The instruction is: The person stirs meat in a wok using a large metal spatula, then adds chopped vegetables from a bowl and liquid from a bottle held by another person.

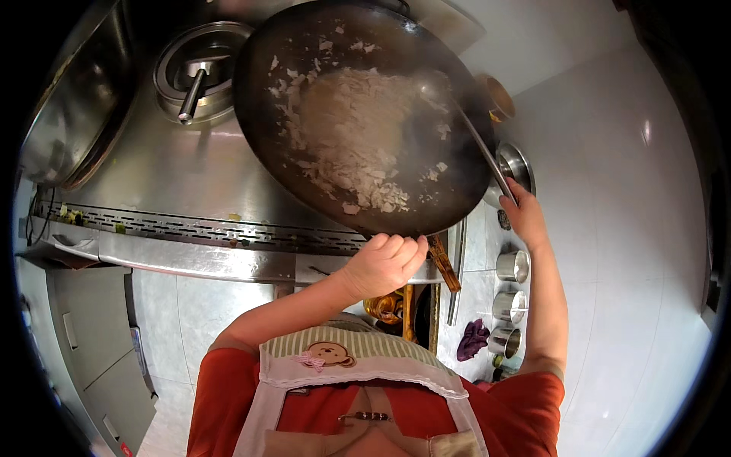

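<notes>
A large dark wok (257,131) is tilted over the steel cooktop. Pale, thin pieces of food (360,131) fill its middle, with scraps stuck higher up the wall and haze above. My left hand (385,263) is closed at the near edge of the wok; the part it grips is mostly hidden under the fingers. In my right hand (524,217) is the handle of a metal ladle (482,143). The ladle's bowl rests inside the wok, at the right side of the food, blurred by the haze.
A steel pot with a handled ladle (194,94) sits left of the wok. Along the cooktop's front runs a slotted drain (228,231) with food scraps. A bamboo brush (444,265) lies at the front edge. Several steel cups (510,305) line the right wall beside a purple cloth (473,340).
</notes>
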Motion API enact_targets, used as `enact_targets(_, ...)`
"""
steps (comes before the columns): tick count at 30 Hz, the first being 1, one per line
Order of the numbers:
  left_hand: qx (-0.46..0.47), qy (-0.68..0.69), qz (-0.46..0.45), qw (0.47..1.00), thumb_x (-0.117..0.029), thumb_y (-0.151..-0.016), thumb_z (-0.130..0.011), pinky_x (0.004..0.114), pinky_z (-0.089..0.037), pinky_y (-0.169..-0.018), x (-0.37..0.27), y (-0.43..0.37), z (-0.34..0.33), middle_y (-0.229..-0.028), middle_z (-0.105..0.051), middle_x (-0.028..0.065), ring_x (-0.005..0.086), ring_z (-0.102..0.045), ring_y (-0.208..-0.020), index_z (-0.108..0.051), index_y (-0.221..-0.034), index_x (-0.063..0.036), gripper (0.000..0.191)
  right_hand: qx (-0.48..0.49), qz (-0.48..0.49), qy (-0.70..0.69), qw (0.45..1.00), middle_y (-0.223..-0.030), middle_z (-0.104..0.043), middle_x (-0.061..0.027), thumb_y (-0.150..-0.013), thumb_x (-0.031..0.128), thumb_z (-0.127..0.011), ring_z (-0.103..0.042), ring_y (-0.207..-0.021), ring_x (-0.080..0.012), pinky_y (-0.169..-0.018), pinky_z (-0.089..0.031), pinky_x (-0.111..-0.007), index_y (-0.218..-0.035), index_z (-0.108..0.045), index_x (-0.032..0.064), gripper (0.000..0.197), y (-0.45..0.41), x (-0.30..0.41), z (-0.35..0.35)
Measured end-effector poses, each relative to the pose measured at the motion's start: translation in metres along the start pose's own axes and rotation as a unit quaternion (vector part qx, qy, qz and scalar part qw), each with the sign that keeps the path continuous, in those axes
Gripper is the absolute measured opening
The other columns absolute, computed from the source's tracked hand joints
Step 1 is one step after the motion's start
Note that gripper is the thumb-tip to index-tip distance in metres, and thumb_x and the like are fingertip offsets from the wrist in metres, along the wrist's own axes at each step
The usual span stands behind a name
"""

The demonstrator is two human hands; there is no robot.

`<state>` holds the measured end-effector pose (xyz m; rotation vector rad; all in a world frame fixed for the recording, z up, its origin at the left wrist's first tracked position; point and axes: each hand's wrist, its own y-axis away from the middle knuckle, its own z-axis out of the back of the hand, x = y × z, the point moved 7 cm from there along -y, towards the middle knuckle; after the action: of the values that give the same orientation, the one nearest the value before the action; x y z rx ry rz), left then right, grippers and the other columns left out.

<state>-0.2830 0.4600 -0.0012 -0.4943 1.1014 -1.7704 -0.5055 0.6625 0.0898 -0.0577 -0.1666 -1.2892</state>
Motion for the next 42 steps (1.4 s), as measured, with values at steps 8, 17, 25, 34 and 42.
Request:
enact_targets(8, 0.021, 0.008, 0.007, 1.0, -0.015, -0.081, -0.061, 0.029, -0.037, -0.066, -0.002, -0.004, 0.005, -0.081, -0.049, -0.0008, 0.0147, -0.049, -0.077, -0.068, -0.107, -0.0032, 0.03, 0.217, -0.034, -0.28, 0.934, -0.074, -0.06, -0.005, -0.098, 0.014, -0.062, -0.054, -0.052, -0.0143, -0.047, -0.045, -0.03, -0.147, -0.051, 0.0091, 0.05, -0.033, 0.094, -0.069)
enact_targets(17, 0.014, 0.041, 0.056, 0.998, -0.018, -0.084, -0.069, 0.034, -0.04, -0.066, -0.005, -0.008, -0.002, -0.08, -0.05, 0.0023, 0.0193, -0.052, -0.074, -0.067, -0.107, -0.0049, 0.027, 0.025, 0.175, 0.131, 0.975, -0.094, -0.069, -0.0161, -0.088, 0.008, -0.07, -0.065, -0.084, -0.0403, -0.074, -0.051, -0.05, -0.137, -0.061, 0.0212, 0.051, 0.133, 0.057, 0.025)
enact_targets(25, -0.002, 0.032, 0.067, 0.997, -0.017, -0.086, -0.068, 0.034, -0.04, -0.067, -0.008, -0.008, -0.002, -0.081, -0.051, 0.0025, 0.0191, -0.052, -0.075, -0.066, -0.103, -0.0053, 0.021, 0.032, 0.068, 0.108, 0.991, -0.091, -0.072, -0.021, -0.076, -0.007, -0.071, -0.069, -0.074, -0.0332, -0.071, -0.054, -0.037, -0.133, -0.066, 0.0054, 0.058, 0.249, 0.048, 0.168)
enact_targets(34, -0.008, 0.031, 0.047, 0.998, -0.018, -0.081, -0.073, 0.034, -0.038, -0.063, -0.01, -0.009, -0.002, -0.077, -0.048, 0.0018, 0.019, -0.049, -0.069, -0.07, -0.104, -0.0065, 0.026, 0.054, 0.051, 0.231, 0.97, -0.093, -0.072, -0.0222, -0.092, 0.004, -0.054, -0.07, -0.096, -0.0403, -0.083, -0.057, -0.05, -0.147, -0.05, 0.0147, 0.055, 0.082, 0.103, -0.02)
enact_targets(42, -0.008, 0.024, 0.049, 0.998, -0.016, -0.082, -0.072, 0.031, -0.038, -0.063, 0.0, -0.003, 0.006, -0.077, -0.05, 0.0006, 0.0168, -0.051, -0.071, -0.07, -0.104, -0.0057, 0.024, 0.234, -0.076, -0.433, 0.867, -0.071, -0.05, 0.0023, -0.097, 0.01, -0.059, -0.042, -0.048, -0.0058, -0.04, -0.031, -0.024, -0.14, -0.056, 0.0086, 0.043, 0.034, 0.083, -0.052)
